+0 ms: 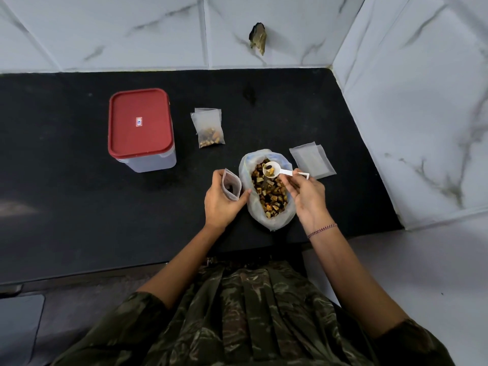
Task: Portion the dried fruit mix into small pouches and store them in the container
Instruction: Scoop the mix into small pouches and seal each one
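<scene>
A small pouch (231,184) is being held upright and open-mouthed in the left hand (221,204), with the fingers (218,176) curled round its far side and the thumb pressed to its near side; something dark is showing inside it. It is being held just left of the open bag of dried fruit mix (268,202), which is standing on the black surface (79,207). A white scoop (273,170) is being pinched by its handle between the fingers (289,182) of the right hand (307,196) and held over the far end of the bag, with a few pieces of fruit in its bowl. A filled pouch (210,129) is lying flat beyond the bag, and the container (141,128), closed with its red lid, is standing farther left. Empty pouches (313,161) are lying stacked just right of the bag.
</scene>
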